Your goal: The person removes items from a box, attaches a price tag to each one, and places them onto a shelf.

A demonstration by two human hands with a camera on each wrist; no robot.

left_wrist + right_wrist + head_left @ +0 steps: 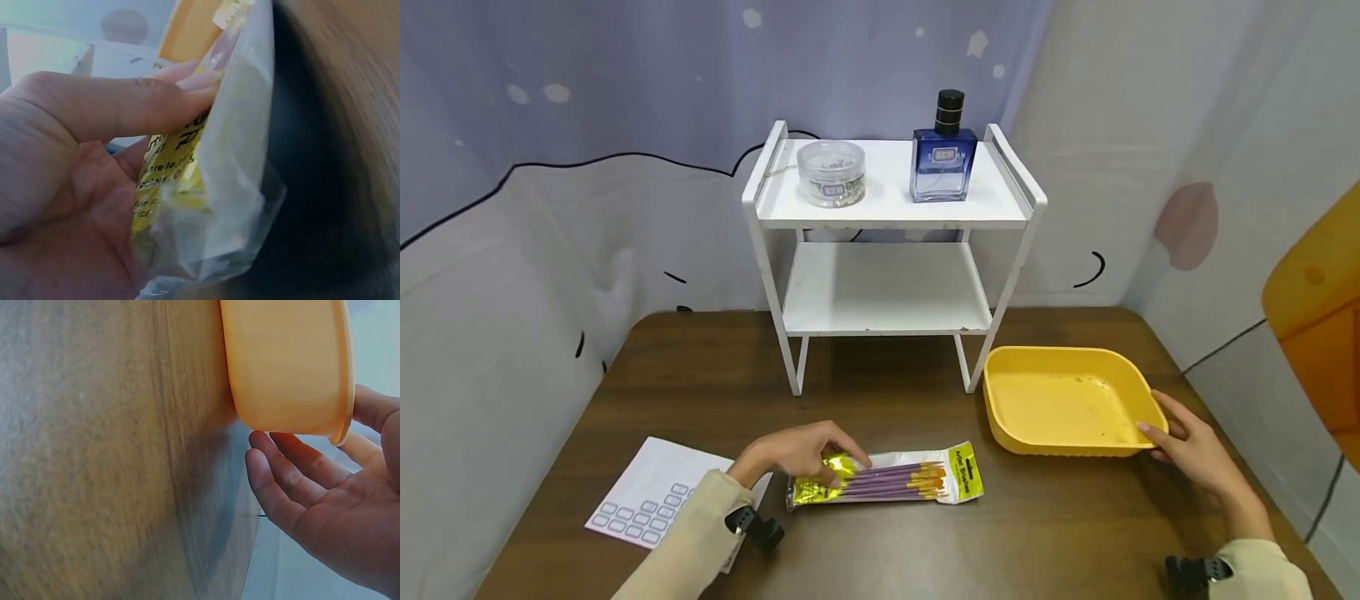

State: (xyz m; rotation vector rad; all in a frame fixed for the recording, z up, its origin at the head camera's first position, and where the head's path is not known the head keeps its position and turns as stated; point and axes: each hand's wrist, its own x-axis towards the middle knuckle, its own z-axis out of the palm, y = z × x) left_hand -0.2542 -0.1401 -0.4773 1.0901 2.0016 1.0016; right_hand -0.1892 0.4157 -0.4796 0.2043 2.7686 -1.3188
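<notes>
My left hand [801, 454] grips the left part of a clear packet of artist brushes [902, 483] with purple handles and a yellow label. In the left wrist view the thumb lies along the packet's plastic [240, 144], with the fingers partly hidden behind it. A dark shadow shows beside the packet there. On the right, my right hand [1191, 450] holds the near right corner of a yellow plastic basin [1067, 400], thumb over the rim. The right wrist view shows its fingers [294, 475] bent under the outer wall of the basin [287, 369].
A white two-tier rack [887, 287] stands at the back. On its top sit a round clear tub [831, 173] of small pieces and a blue perfume bottle [943, 162]. A sheet of printed labels [655, 487] lies at the left, partly under the left forearm.
</notes>
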